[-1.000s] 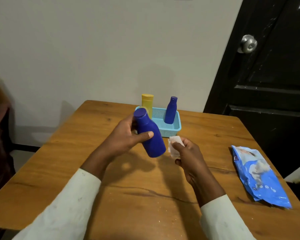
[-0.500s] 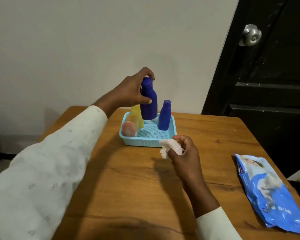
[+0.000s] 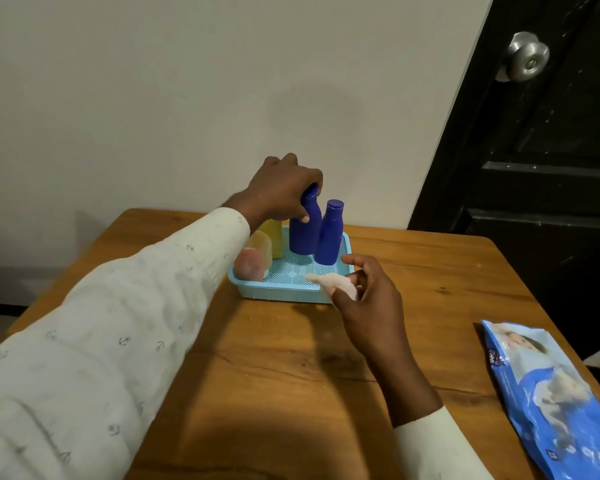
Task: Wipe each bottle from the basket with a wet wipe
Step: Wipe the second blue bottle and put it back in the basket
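Head view, left hand: gripping the large blue bottle at its neck, standing in the basket.
Right hand: pinching the wet wipe, hovering at the basket's near rim.

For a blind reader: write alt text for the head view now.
A person's left hand grips the top of a dark blue bottle standing in a light blue basket on a wooden table, beside a second blue bottle. The right hand pinches a wet wipe; a blue wipes pack lies at right.
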